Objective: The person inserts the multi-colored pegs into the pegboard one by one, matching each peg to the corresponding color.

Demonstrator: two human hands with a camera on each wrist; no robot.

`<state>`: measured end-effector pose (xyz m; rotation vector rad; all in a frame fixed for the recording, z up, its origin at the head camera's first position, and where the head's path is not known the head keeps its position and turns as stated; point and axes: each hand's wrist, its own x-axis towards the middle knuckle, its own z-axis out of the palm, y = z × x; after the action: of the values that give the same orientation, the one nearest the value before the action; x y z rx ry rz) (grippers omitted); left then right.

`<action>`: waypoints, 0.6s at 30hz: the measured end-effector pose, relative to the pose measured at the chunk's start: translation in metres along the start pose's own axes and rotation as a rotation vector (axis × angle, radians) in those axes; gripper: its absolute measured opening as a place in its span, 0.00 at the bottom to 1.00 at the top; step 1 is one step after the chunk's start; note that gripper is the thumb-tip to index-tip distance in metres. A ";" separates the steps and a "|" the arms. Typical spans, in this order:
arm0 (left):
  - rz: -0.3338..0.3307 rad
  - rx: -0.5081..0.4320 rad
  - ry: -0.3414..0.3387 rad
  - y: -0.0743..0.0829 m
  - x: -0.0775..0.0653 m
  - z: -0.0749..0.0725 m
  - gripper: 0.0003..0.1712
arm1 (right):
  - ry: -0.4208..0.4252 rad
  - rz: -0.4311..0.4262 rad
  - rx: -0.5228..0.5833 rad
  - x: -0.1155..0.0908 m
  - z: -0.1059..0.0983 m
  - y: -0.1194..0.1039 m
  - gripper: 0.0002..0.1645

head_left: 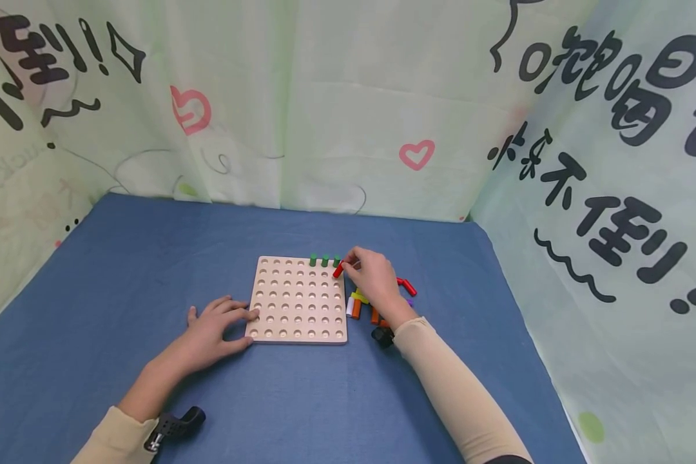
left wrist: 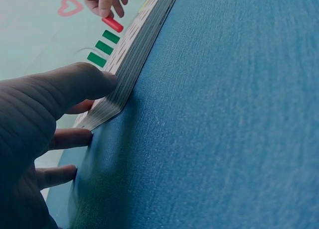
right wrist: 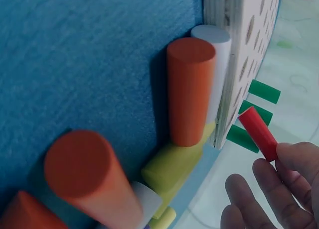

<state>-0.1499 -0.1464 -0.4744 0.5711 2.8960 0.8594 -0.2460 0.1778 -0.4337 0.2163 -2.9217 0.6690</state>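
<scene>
My right hand (head_left: 374,278) pinches a red peg (head_left: 338,270) between thumb and fingertips, over the far right corner of a pale wooden pegboard (head_left: 290,314). In the right wrist view the red peg (right wrist: 258,134) is tilted, its lower end overlapping the green pegs. Three green pegs (head_left: 325,261) stand in the far row of holes, at its right end. My left hand (head_left: 211,332) rests at the board's near left corner with fingers spread. In the left wrist view its thumb (left wrist: 94,82) touches the board's edge, and other fingertips reach the cloth.
Loose pegs lie right of the board, partly under my right forearm: an orange peg (right wrist: 192,94), a white peg (head_left: 350,307), yellow pegs (right wrist: 174,167) and red pegs (head_left: 407,287). Blue cloth (head_left: 209,245) covers the table. Printed curtains (head_left: 336,129) enclose its back and sides.
</scene>
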 end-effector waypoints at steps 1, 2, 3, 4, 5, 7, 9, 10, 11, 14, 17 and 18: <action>-0.001 0.001 0.000 0.000 0.000 0.000 0.27 | -0.001 0.001 0.000 0.000 0.001 0.000 0.05; -0.002 0.002 0.000 0.000 0.000 0.000 0.27 | -0.002 0.002 -0.002 0.000 0.001 0.000 0.05; -0.003 0.004 0.000 0.000 0.000 0.000 0.27 | -0.003 0.002 -0.005 0.000 0.002 0.000 0.05; -0.004 0.004 -0.001 0.000 0.000 0.000 0.27 | -0.004 0.003 -0.008 0.000 0.002 0.000 0.05; -0.005 0.005 -0.002 0.000 0.000 0.000 0.27 | -0.005 0.003 -0.012 0.000 0.002 0.000 0.04; -0.008 0.006 -0.004 0.000 0.001 0.001 0.27 | -0.006 -0.001 -0.015 0.000 0.003 0.000 0.04; -0.010 0.008 -0.005 0.000 0.000 0.002 0.27 | -0.011 -0.009 -0.019 0.000 0.004 0.000 0.03; -0.011 0.010 -0.006 0.000 0.000 0.002 0.27 | -0.017 -0.015 -0.023 0.000 0.004 0.000 0.03; -0.011 0.010 -0.006 0.000 0.000 0.002 0.27 | -0.022 -0.019 -0.030 0.000 0.005 -0.001 0.03; -0.010 0.006 -0.003 -0.001 0.000 0.002 0.27 | -0.041 -0.028 -0.049 0.000 0.006 -0.001 0.05; -0.007 0.001 0.002 -0.001 0.001 0.002 0.27 | -0.050 -0.036 -0.066 0.000 0.007 -0.001 0.06; -0.007 0.001 0.003 -0.002 0.001 0.002 0.27 | -0.052 -0.040 -0.067 0.000 0.007 -0.001 0.06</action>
<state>-0.1512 -0.1465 -0.4767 0.5593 2.8996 0.8582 -0.2466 0.1739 -0.4394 0.2883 -2.9745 0.5668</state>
